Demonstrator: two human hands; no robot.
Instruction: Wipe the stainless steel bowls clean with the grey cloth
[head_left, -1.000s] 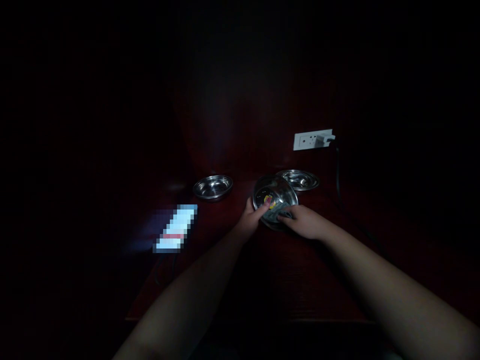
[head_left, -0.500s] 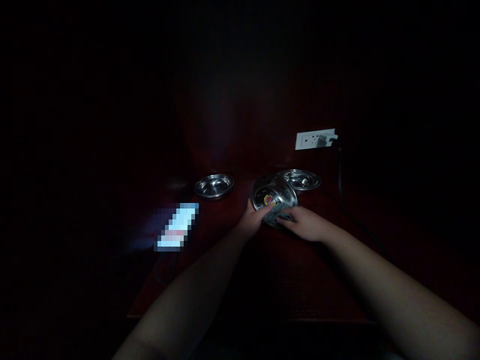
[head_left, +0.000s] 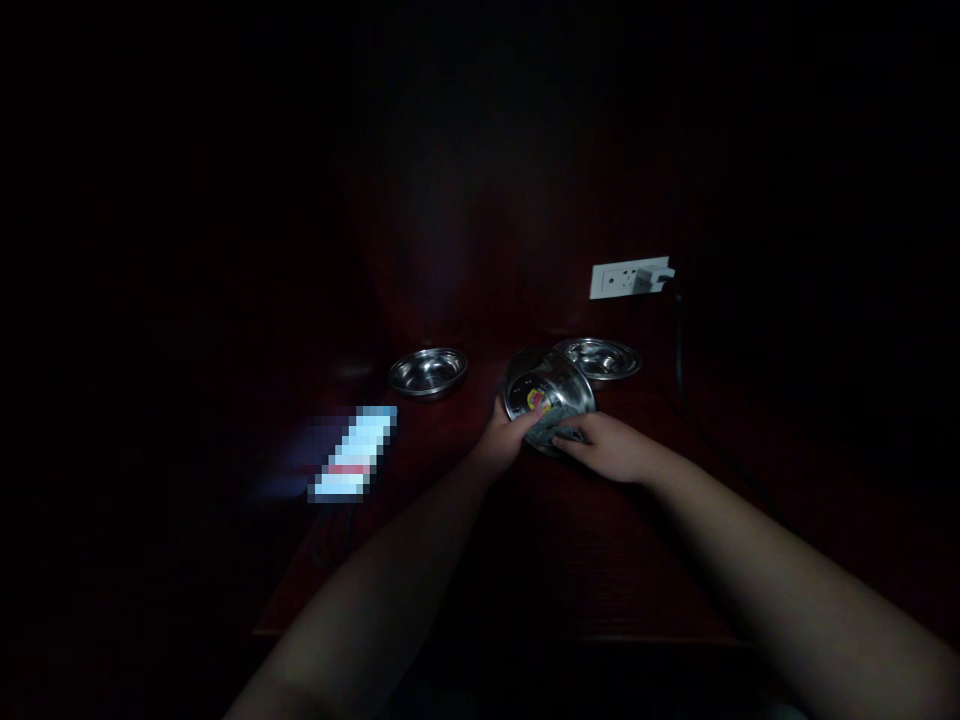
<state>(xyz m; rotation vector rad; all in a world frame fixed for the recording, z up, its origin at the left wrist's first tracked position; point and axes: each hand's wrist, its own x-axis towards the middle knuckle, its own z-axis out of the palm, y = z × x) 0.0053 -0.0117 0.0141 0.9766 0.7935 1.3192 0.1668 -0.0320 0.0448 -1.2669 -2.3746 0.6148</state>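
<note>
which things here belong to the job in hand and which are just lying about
In the job:
shiny round steel bowl, tilted in the left hand
bunched grey-green cloth, in the right hand

Seemingly lying about, untouched:
shallow round steel dish
wide-rimmed round steel dish behind the bowl
bright pixelated rectangular screen

Pretty dark in here, ngl. Left grip (head_left: 501, 442) has a shiny metal bowl (head_left: 568, 382), tilted, with a yellow-and-red sticker (head_left: 535, 399) near the thumb. Right grip (head_left: 611, 447) has a greyish rag (head_left: 549, 428) pressed against it. Behind, on the reddish bench (head_left: 637, 590), there's a metal dish (head_left: 427, 374) off left and a wider one (head_left: 600, 358) right. Blurred-out glowing screen (head_left: 352, 455) near the left forearm, wall socket (head_left: 616, 279) with a plug (head_left: 658, 275) and cord (head_left: 679, 345).
</note>
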